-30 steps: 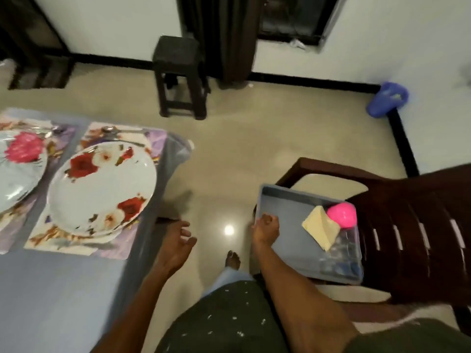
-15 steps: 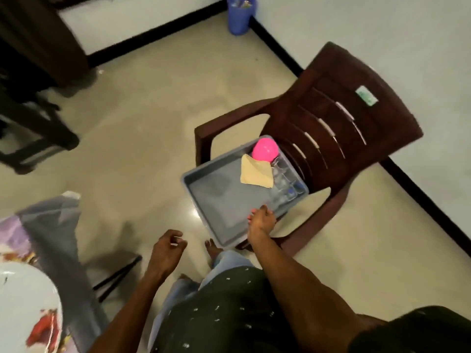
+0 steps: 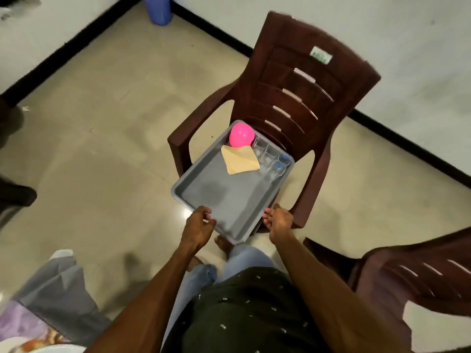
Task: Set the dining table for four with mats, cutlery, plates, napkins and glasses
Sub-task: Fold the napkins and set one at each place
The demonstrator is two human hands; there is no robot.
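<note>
A grey tray (image 3: 229,200) lies on the seat of a brown plastic chair (image 3: 300,85). At its far end sit a pink round cup or bowl (image 3: 241,135), a folded beige napkin stack (image 3: 239,159) and several clear glasses (image 3: 272,155) in a row along the right rim. My left hand (image 3: 200,225) curls over the tray's near left rim. My right hand (image 3: 279,220) grips the near right rim. The near half of the tray is bare.
The dining table's corner (image 3: 51,296) with grey cloth, a floral mat (image 3: 23,327) and a plate edge (image 3: 58,349) is at lower left. A second brown chair (image 3: 407,281) stands at right. A blue bin (image 3: 158,8) sits by the wall. Dark furniture (image 3: 12,194) is at left.
My view has turned from the table toward the chair. My left hand rose from beside my leg to the tray's near left rim. My right hand stayed on the tray.
</note>
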